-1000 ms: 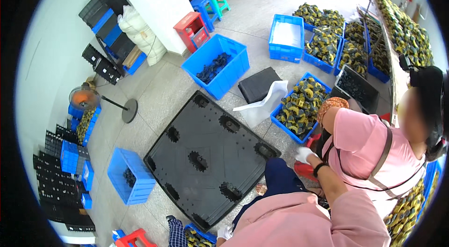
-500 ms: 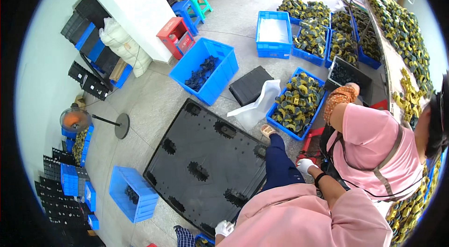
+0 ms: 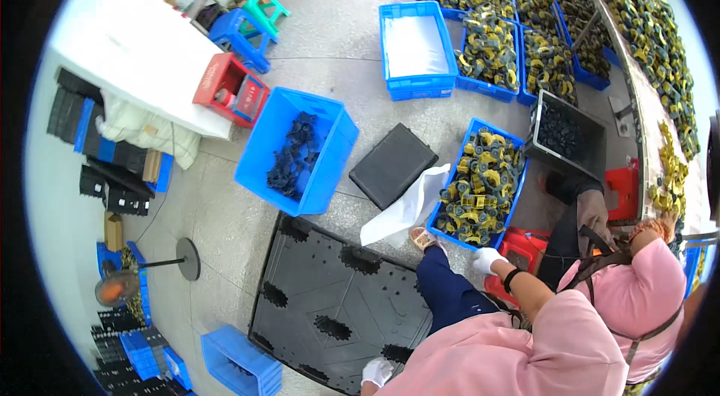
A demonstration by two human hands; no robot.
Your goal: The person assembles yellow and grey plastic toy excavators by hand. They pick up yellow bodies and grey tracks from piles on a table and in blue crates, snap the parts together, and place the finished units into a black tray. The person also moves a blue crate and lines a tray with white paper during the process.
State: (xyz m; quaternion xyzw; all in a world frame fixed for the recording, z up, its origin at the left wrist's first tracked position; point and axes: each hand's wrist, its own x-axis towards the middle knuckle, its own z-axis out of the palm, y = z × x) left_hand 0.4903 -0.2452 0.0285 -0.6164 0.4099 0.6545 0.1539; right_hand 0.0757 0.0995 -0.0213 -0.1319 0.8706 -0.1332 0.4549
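Close to the near edge of a blue crate point(image 3: 430, 225) is my right hand point(image 3: 489, 259), in a white glove; I cannot tell whether it touches the rim. Its fingers look loosely extended, with nothing visible in them. Yellow and dark plastic parts point(image 3: 484, 178) with round pieces fill that crate. My left hand point(image 3: 377, 372), also white-gloved, hangs low over the near edge of a black plastic pallet point(image 3: 352, 302). It seems empty, its fingers loosely bent. A white sheet point(image 3: 401, 208) leans between the crate and a closed black box point(image 3: 393, 165).
At right, a person in pink point(image 3: 645, 287) reaches to a table heaped with yellow parts point(image 3: 671, 171). A grey bin point(image 3: 541, 147) and red stool point(image 3: 519, 246) stand nearby. Blue bins point(image 3: 337, 141) with dark parts and a fan point(image 3: 116, 289) are at left.
My view has shifted, and my right hand has come up to the filled crate. The person in pink has moved an arm from the grey bin to the table.
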